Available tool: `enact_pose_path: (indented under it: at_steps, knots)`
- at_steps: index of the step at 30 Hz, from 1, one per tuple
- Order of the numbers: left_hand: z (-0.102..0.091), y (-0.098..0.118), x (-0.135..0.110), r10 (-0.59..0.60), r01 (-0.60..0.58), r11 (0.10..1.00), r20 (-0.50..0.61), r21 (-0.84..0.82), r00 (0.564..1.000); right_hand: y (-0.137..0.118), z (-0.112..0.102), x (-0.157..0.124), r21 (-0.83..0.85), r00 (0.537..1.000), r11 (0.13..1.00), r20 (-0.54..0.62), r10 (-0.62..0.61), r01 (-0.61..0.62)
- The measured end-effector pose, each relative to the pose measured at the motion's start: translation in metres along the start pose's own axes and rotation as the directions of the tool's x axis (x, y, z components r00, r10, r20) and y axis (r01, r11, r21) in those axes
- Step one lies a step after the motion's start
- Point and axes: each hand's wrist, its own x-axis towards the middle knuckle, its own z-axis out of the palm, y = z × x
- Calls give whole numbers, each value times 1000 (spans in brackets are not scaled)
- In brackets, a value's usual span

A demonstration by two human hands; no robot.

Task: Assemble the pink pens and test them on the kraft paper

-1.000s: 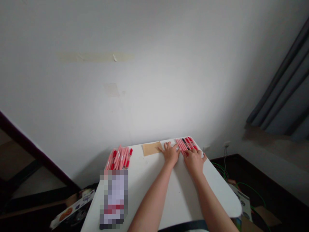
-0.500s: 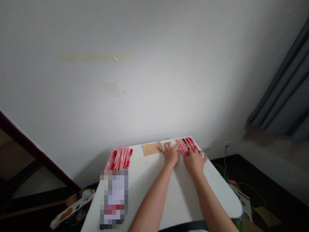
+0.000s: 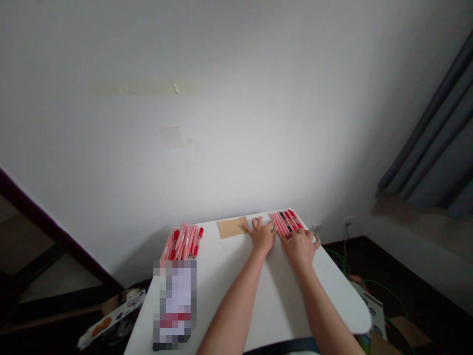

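A row of pink, red and black pens (image 3: 281,225) lies side by side at the far right corner of the white table (image 3: 273,305). My left hand (image 3: 263,236) rests at the row's left side, its fingers spread and its index fingertip close to the outermost pink pen. At the near ends of the same pens is my right hand (image 3: 301,246), fingers bent over them and the outer finger stretched out to the right. It covers part of the pens' lower ends. Neither hand has a pen lifted.
A looser bunch of pink and red pens (image 3: 181,242) lies at the far left, with a blurred-out flat object (image 3: 177,305) in front of it. A brown paper piece (image 3: 232,228) lies near the back edge. The wall (image 3: 236,123) stands behind; green cables (image 3: 339,259) trail on the right.
My right hand has shifted slightly to the right along the near ends of the pens. My left hand has stayed in place.
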Motion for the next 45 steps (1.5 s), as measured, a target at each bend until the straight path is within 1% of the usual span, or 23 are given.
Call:
enact_pose_path:
  at_steps: [6, 10, 19, 24, 27, 29, 31, 33, 38, 41, 45]
  knots:
    - [1, 0, 0, 11, -11, 999, -4, 33, 1000, -1, 0, 0, -13, 1000, 1000, -1, 14, -14]
    - [0, 0, 0, 10, -10, 1000, 1, 20, 1000, -2, 0, 0, -19, 1000, 1000, -15, 19, -19]
    - [-1, -2, -2, -1, 0, 1000, -53, -20, 999, -2, 0, 0, -10, 999, 999, -40, 32, -32]
    - [-12, -5, -6, -43, 43, 999, -50, -4, 998, -3, 1, -1, 18, 999, 999, -42, -32, 33]
    - [-20, -13, -8, -75, 75, 997, -38, 2, 996, -3, 6, -1, 40, 996, 996, -33, -81, 83]
    - [-25, -21, -10, -79, 79, 997, -55, 3, 995, -3, 9, 0, 77, 989, 986, -5, -146, 146]
    - [-31, -29, -13, -85, 87, 996, -81, 19, 993, -4, 12, 1, 133, 975, 967, 25, -221, 216]
    - [-37, -38, -16, -98, 101, 994, -82, 40, 992, -7, 14, 0, 197, 953, 937, 41, -301, 288]
    - [-51, -56, -32, -115, 125, 989, -115, 84, 987, -19, 15, -6, 335, 876, 832, 38, -481, 442]
    - [-56, -66, -44, -101, 117, 984, -127, 131, 987, -27, 17, -11, 382, 833, 782, 55, -550, 492]
    - [-60, -77, -59, -83, 102, 981, -121, 166, 989, -35, 20, -18, 388, 787, 753, 102, -609, 532]
